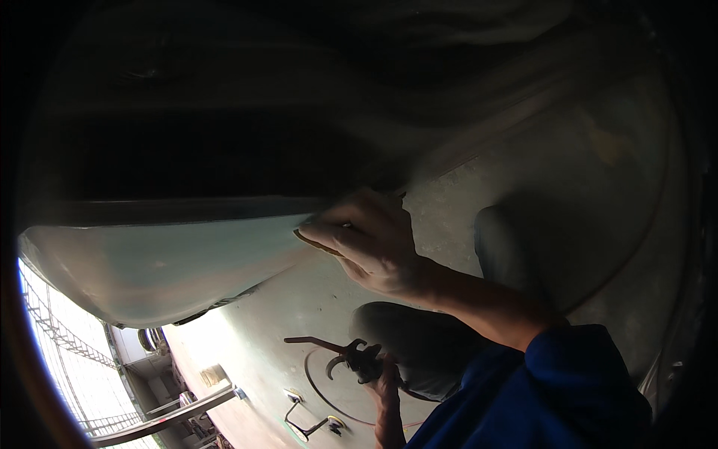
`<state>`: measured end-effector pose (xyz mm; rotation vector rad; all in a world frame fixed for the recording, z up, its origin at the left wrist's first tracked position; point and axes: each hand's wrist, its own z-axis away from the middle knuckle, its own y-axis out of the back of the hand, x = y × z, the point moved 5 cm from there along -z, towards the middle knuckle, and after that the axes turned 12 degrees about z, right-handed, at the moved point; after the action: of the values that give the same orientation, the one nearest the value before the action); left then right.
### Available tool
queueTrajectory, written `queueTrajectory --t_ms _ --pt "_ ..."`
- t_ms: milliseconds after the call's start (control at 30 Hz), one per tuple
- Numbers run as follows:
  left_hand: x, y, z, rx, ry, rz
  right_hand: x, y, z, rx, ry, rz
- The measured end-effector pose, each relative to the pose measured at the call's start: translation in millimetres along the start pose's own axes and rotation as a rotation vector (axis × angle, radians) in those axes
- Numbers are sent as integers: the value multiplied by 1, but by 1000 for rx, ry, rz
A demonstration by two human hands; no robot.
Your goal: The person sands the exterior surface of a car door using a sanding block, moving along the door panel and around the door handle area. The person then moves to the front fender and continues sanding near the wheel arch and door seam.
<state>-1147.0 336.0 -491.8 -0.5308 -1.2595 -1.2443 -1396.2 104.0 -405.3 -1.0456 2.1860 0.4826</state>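
Note:
Against the lower edge of a car body panel (168, 264), my right hand (373, 244) presses a thin yellowish abrasive sheet (320, 244). Only the sheet's near edge shows; the rest is hidden under my fingers. Lower in the view, my left hand (386, 379) grips an air blow gun (362, 359) with a dark body and a reddish, bent nozzle tube. The gun is held away from the panel, beside my bent knee (404, 322). The panel looks dull and pale grey-green, with a dark band along its upper side.
A thin hose (317, 387) curves over the concrete floor (449, 213) near my left hand. A dark frame with round pads (305, 429) lies at the bottom. A long beam (168, 412) and a wheel (150, 340) appear at lower left. The top of the view is very dark.

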Motion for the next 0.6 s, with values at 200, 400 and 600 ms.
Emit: queueTrajectory --t_ms 200,400,600 --pt "-2 11 8 13 81 61 8 23 -4 14 -112 20" --pt "-17 17 -2 -2 57 84 -28 11 -65 110 63 17" --pt "-11 11 -3 -34 121 79 -27 15 -59 89 28 10"
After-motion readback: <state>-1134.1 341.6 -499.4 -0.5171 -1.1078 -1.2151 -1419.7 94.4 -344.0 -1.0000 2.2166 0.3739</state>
